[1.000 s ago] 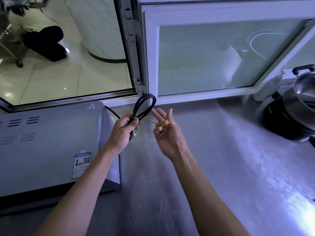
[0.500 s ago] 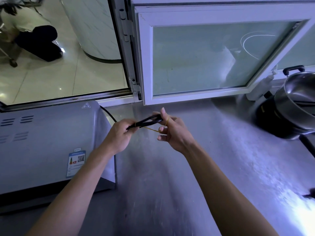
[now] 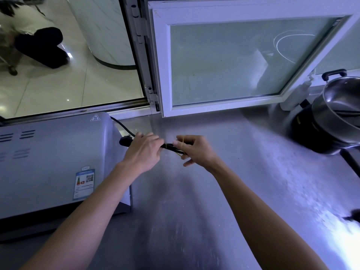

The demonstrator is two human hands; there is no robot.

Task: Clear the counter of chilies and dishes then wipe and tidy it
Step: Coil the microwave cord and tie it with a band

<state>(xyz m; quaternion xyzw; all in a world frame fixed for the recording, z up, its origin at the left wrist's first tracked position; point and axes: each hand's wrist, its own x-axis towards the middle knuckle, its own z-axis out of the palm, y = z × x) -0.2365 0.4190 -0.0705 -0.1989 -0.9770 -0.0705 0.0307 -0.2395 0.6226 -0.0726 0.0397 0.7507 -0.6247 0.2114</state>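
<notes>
Near the back edge of the grey stainless-steel counter (image 3: 224, 191), just right of the grey metal countertop appliance (image 3: 48, 162) at its left end, both hands work on that appliance's folded black power cord (image 3: 171, 147). The left hand (image 3: 143, 152) curls its fingers over the bundle close to the black plug (image 3: 124, 142), which sticks out on its left; this grip seems meant to keep the loops together. The right hand (image 3: 194, 152) pinches the other end of the bundle between thumb and forefinger, with a thin yellow rubber band (image 3: 183, 145) stretched over its fingers and down round the cord, the lower fingers loosely spread. The band looks placed to bind the folds so the cord lies tidy. The cord is held level, just above the counter. At the far right edge stands a shiny steel pot (image 3: 339, 106) on a black base (image 3: 311, 133), well apart from the hands. No chilies or dishes show.
</notes>
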